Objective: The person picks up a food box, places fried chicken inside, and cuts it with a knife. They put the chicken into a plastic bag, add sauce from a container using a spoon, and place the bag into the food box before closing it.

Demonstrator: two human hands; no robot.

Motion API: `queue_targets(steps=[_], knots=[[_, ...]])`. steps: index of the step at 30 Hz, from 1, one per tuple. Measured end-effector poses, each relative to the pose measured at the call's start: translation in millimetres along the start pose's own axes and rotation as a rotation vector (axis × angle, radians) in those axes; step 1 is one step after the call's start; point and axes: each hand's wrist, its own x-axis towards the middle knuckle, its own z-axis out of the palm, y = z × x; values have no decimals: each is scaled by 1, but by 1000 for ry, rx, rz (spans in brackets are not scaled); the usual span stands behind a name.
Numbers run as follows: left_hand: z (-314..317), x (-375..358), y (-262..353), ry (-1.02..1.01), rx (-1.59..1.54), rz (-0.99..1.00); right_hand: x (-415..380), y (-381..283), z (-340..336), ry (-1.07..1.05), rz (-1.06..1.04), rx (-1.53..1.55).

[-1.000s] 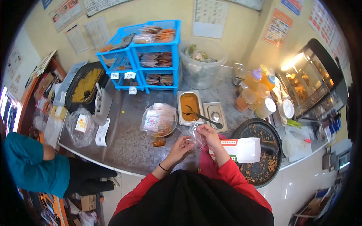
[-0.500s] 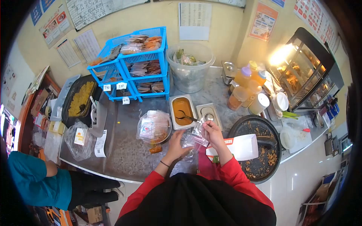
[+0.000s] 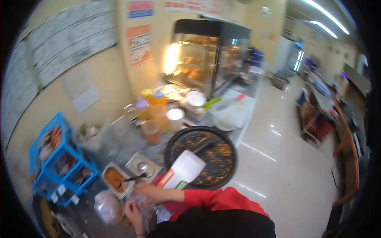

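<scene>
My right hand (image 3: 150,193) is closed on a clear plastic bag (image 3: 147,212), just in front of the metal tray of orange sauce (image 3: 114,177). My left hand (image 3: 133,212) touches the same bag with its fingers drawn together; blur hides the exact grip. Left of my hands sits a plastic-wrapped bundle (image 3: 108,206). A dark spoon (image 3: 136,177) rests in the sauce tray, beside a second metal tray (image 3: 143,164). An open white and orange box (image 3: 186,168) lies on the edge of the round black pan (image 3: 222,158), which holds brown crumbs.
Blue crates (image 3: 59,158) with packets stand at the left, near a clear bucket (image 3: 99,139). Sauce bottles (image 3: 152,115) and a white-lidded tub (image 3: 175,115) stand behind the trays. A lit glass food warmer (image 3: 198,59) is at the back. Tiled floor (image 3: 274,158) lies to the right.
The view has swung to the right and blurred, so the counter's things appear further left. The right hand has come closer to the left hand at the bag. The co-worker is out of view.
</scene>
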Motion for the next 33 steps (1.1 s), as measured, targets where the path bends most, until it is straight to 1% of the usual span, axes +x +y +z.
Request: queue_targets(steps=[1,4,5,8,11,14,15,17,18,20,21,23,24,26,27,29,30,31,32,33], knots=[[2,-4,17,-14,-44,-1,-4,-4,-2,-165,54,205],[11,-4,24,-81,-36,50,-13,-10,-5,-94,214,332],[15,-1,18,-70,8,107,-16,-9,-7,-58,159,313],[24,1,10,-156,53,143,-27,-14,-15,4,275,271],[45,-11,40,-231,106,87,-36,-19,-20,161,325,361],[49,-10,35,-296,324,318,-47,-18,-19,204,405,302],[50,-8,31,-285,387,446,-49,-19,-20,228,382,215],[54,-9,37,-301,411,489,-52,-23,-19,275,338,41],[55,-10,41,-311,425,511,-53,-24,-17,303,331,14],[54,-7,40,-317,436,622,-54,-23,-12,373,321,-49],[54,-5,39,-323,438,678,-55,-24,-10,379,335,-25],[46,-3,36,-421,402,559,-56,-26,-7,388,358,30],[40,-2,33,-463,389,498,-56,-27,-8,354,405,197],[29,4,14,-562,280,312,-58,-29,-11,276,486,531],[21,8,5,-611,228,218,-58,-32,-11,276,479,518],[3,21,-5,-793,489,-10,-60,-39,-11,283,470,484],[-1,25,-7,-879,625,-126,-61,-36,-7,292,461,359],[-1,25,-12,-824,450,-31,-62,-30,-2,297,453,234],[8,17,-3,-763,273,61,-62,-27,1,298,443,109],[23,5,11,-698,95,149,-62,-32,-3,269,474,94]])
